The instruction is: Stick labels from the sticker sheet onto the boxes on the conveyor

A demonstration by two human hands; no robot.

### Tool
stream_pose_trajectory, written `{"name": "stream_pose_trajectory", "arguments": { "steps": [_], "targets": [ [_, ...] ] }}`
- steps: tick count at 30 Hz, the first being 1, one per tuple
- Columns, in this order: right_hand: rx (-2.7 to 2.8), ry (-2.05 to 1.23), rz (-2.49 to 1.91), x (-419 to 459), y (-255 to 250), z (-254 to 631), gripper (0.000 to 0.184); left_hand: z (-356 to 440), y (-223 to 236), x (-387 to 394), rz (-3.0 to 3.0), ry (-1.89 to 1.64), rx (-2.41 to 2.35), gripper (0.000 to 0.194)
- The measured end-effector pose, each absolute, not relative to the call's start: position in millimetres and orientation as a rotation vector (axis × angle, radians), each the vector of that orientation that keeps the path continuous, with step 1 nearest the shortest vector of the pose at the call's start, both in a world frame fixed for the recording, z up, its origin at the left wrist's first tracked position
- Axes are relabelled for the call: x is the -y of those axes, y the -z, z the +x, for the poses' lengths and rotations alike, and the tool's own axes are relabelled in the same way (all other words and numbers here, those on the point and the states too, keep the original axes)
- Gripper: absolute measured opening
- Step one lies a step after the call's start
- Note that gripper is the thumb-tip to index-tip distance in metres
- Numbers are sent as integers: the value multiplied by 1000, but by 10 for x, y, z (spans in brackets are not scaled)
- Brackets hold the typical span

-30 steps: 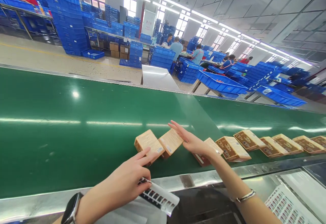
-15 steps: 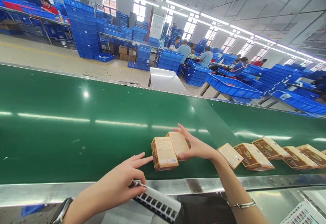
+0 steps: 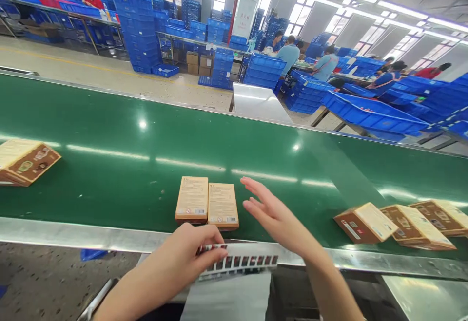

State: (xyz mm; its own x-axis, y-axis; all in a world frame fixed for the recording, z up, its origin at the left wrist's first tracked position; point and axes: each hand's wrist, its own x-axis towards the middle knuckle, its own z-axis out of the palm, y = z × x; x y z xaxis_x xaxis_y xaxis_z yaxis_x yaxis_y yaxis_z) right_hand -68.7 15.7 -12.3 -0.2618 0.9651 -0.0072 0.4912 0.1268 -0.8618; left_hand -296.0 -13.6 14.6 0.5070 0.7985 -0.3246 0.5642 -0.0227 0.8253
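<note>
Two small tan-and-brown cardboard boxes, a left box (image 3: 192,195) and a right box (image 3: 223,203), lie side by side on the green conveyor belt (image 3: 109,179), printed faces up with barcodes. Just below them, at the belt's near edge, my left hand (image 3: 193,253) pinches a sheet of stickers (image 3: 252,258) between thumb and fingers. The sheet is white with rows of small dark labels and extends to the right. My right hand (image 3: 268,211) hovers to the right of the boxes, its fingers apart, holding nothing and not touching them.
Several more boxes (image 3: 365,221) sit on the belt at the right, and another box (image 3: 29,160) lies at the far left. A metal rail (image 3: 91,233) runs along the near side. Beyond the belt are a metal table (image 3: 258,99), stacked blue crates (image 3: 133,28) and people working.
The two boxes have been straightened side by side. My right hand has let go and moved off to the right. My left hand has drawn back from the boxes, still holding the stickers.
</note>
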Motion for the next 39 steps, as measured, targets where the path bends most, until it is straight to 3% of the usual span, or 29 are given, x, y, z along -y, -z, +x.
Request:
{"name": "stream_pose_trajectory", "arguments": {
  "steps": [4, 12, 20, 27, 32, 36, 39],
  "targets": [
    [2106, -844, -1271, 141, -143, -658, 25, -2850, 11, 93, 1545, -457, -1111, 20],
    [2125, -337, -1210, 448, 105, -783, 32, -2803, 111, 144, 1473, -479, -924, 28],
    [2153, 205, -1275, 557, 49, -788, 20, -2636, 59, 227, 1546, -456, -1001, 33],
    [2153, 104, -1204, 656, 34, -727, 25, -2591, 145, 249, 1547, -509, -1062, 33],
    [1594, -478, -1494, 461, 53, -540, 10, -2589, 210, 281, 1736, -629, -968, 23],
    [1119, -934, -1640, 101, 226, -410, 40, -2538, 363, 306, 2108, -553, -794, 19],
    [966, -1015, -1646, -6, 335, -389, 44, -2462, 428, 297, 2236, -444, -810, 21]
  ]
}}
